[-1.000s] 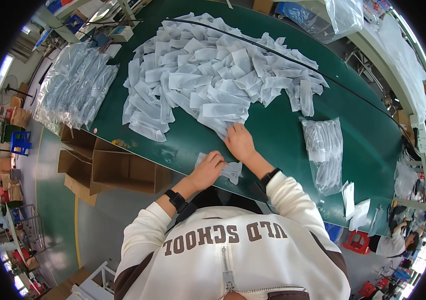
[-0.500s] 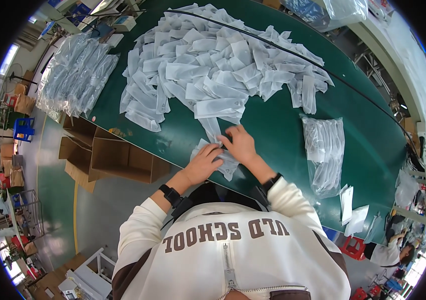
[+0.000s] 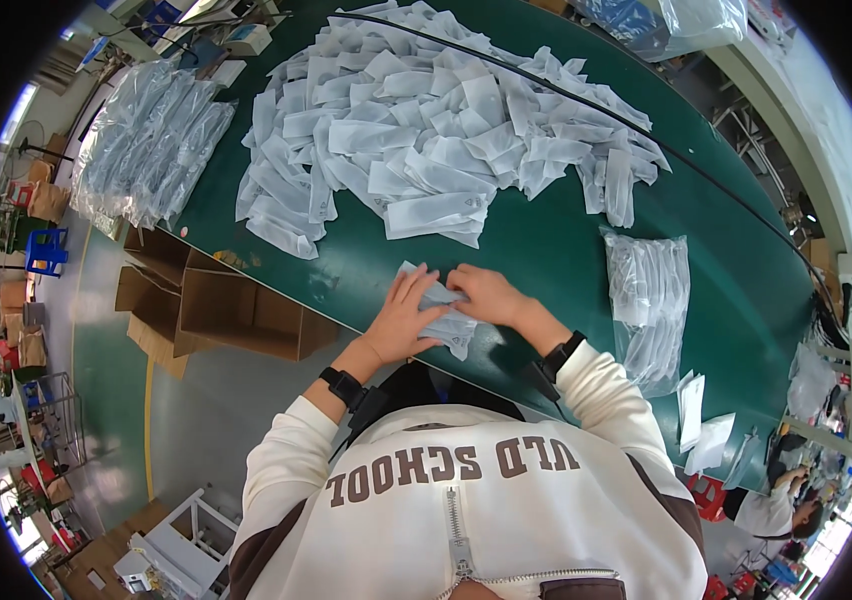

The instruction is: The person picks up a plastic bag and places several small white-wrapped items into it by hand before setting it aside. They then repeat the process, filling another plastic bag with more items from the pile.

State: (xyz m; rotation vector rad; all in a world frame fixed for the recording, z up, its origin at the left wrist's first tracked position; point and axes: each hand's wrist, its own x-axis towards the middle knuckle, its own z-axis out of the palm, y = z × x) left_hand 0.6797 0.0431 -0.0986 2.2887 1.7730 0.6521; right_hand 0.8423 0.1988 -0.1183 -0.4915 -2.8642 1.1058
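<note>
Several frosted, translucent packets lie stacked near the front edge of the green table, between my two hands. My left hand rests on their left side with its fingers stretched out. My right hand has its fingers bent and closed on the upper right part of the packets; its fingertips are partly hidden. Beyond my hands spreads a large heap of similar packets, overlapping in many directions.
To the right lies a clear bag of packets, with white papers nearer me. Larger filled clear bags sit at the far left. Open cardboard boxes stand below the left table edge. A black cable crosses over the heap.
A packet that stretched from the heap to my hands now lies with the stack between them. My right hand has moved slightly right and down, its fingers now more curled.
</note>
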